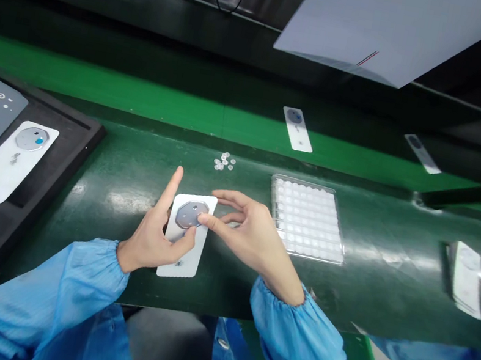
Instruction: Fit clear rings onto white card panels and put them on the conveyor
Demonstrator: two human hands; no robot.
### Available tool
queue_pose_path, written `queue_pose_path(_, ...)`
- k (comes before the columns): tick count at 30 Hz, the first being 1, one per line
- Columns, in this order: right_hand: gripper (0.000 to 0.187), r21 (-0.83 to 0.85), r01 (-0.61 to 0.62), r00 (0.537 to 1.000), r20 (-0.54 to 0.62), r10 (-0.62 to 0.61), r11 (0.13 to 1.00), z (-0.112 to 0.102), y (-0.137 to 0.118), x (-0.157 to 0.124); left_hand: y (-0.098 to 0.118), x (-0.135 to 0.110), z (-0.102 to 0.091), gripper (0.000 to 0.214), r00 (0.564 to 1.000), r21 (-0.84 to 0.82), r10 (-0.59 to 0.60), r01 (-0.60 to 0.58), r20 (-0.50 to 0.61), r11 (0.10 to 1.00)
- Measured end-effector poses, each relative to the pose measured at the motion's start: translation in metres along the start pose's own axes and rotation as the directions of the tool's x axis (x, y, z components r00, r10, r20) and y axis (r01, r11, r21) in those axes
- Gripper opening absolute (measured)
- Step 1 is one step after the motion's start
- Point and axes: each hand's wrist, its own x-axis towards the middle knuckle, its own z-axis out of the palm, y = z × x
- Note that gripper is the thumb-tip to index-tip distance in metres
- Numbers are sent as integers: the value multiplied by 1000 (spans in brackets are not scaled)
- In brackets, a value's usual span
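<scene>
A white phone back cover (pixel 184 251) with a grey round camera plate lies in front of me on the dark green bench. My left hand (pixel 154 233) grips its left edge, index finger stretched up along the side and thumb across the cover. My right hand (pixel 245 230) reaches in from the right, thumb and forefinger pinched together at the edge of the camera plate; whatever sits between the fingertips is too small to make out. Both arms wear blue sleeves.
A clear tray of small round parts (pixel 308 220) lies just right of my hands. Several loose small lenses (pixel 224 161) lie behind. Another cover (pixel 8 161) rests on a black tray at left. Two more covers (pixel 297 129) (pixel 422 153) lie on the green belt, a stack (pixel 465 278) at right.
</scene>
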Motion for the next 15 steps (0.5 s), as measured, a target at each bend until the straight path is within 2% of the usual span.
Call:
queue_pose_path(4,40,143,57,998,-42,-51,988,11,-1,-6,1,3,-1,101,999,-39,16,-18,-41,999)
queue_pose_path(6,41,184,79,996,-56,-70,980,14,2,-8,2,6,-2,98,998,-128,-51,48,-21,991)
queue_pose_path(11,45,286,74,996,33,-87,955,14,14,-6,6,13,-1,97,974,-268,-223,223,29,937)
queue_pose_path(13,44,282,80,995,35,-93,956,15,17,-6,5,13,1,80,966,-280,-258,249,4,927)
queue_pose_path(15,46,291,92,993,46,-110,952,18,20,-7,3,13,2,53,953,-264,-297,271,-59,926)
